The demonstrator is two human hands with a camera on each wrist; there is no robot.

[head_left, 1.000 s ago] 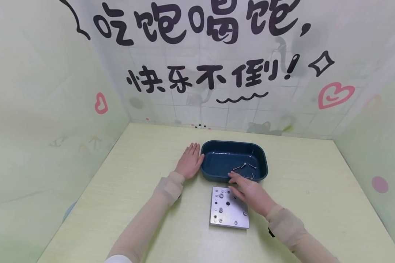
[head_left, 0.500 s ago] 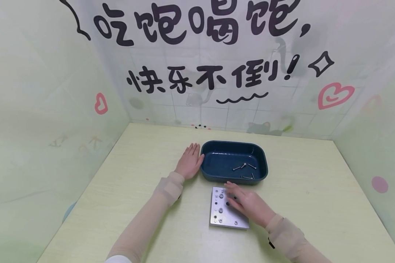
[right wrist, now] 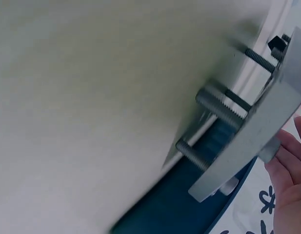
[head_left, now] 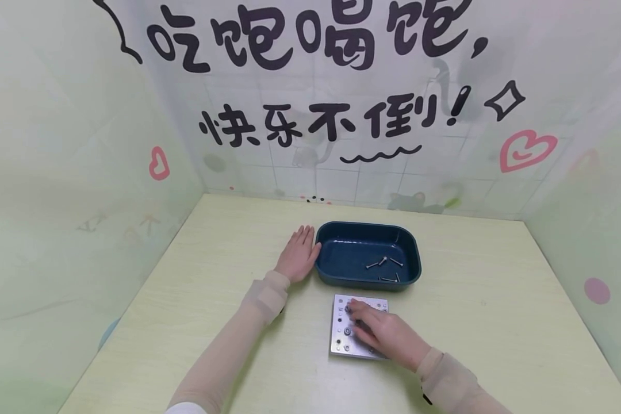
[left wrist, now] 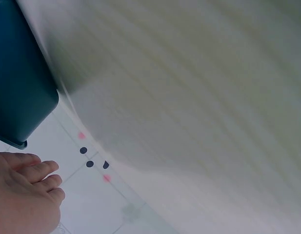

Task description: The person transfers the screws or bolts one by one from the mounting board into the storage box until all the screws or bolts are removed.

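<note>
My left hand (head_left: 296, 257) lies flat on the table beside the dark blue tray (head_left: 362, 284), fingers straight, thumb at its left end. In the left wrist view, relaxed fingers (left wrist: 45, 178) show below the tray's corner. My right hand (head_left: 391, 339) hovers over a square metal plate (head_left: 358, 347) in front of the tray, thumb and forefinger apart. Round bolt heads (head_left: 347, 330) and dark holes dot the plate's top. In the right wrist view, threaded shanks (right wrist: 218, 108) stick out below the plate, and my fingers overlap a bolt head (right wrist: 270, 149).
Several loose bolts (head_left: 383, 261) lie in the right part of the tray. The pale wooden table (head_left: 227, 241) is enclosed by a printed back wall (head_left: 310, 172) and side walls.
My right hand has come from the tray's near rim back toward me, down over the middle of the plate. The left hand, the tray and the plate have stayed put.
</note>
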